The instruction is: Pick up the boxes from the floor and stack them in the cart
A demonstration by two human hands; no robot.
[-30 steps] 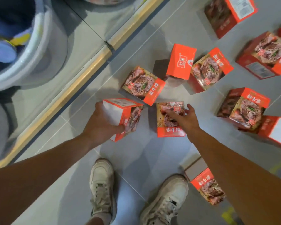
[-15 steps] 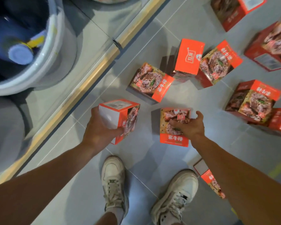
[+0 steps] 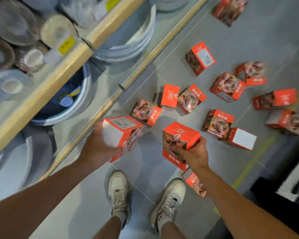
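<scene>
Head view, left hand: the left hand is wrapped around the box with the label, palm on its white side, fingers curled under the pictured face; the box is lifted clear of the floor.
Head view, right hand: the right hand grips the box with the logo from the near side, fingers pressed on the pictured front, thumb side on the red top edge; this box is also off the floor.
Head view, boxes left on the floor: many red boxes lie scattered on the grey floor, the closest being the flat box just beyond the two hands, the upright red box touching a tilted box, and a box by the shoe partly hidden under the right forearm.
Head view, surroundings: a shelf with stacked basins runs along the left; the white shoes stand just below the hands.
Cart: not clearly in view; a dark shape at the right edge is too cut off to name.
How the boxes will handle: judged as light printed cardboard, stiff at the edges but likely to dent on the broad faces if squeezed; each rides in one hand without sagging.
Surface: glossy print, probably a little slippery, so a grip across two opposite faces looks safer than pinching a corner.
Where to take hold: span the narrow sides with thumb opposite fingers, as both hands roughly do.
Stacking: flat faces and square corners should sit squarely on one another.
</scene>
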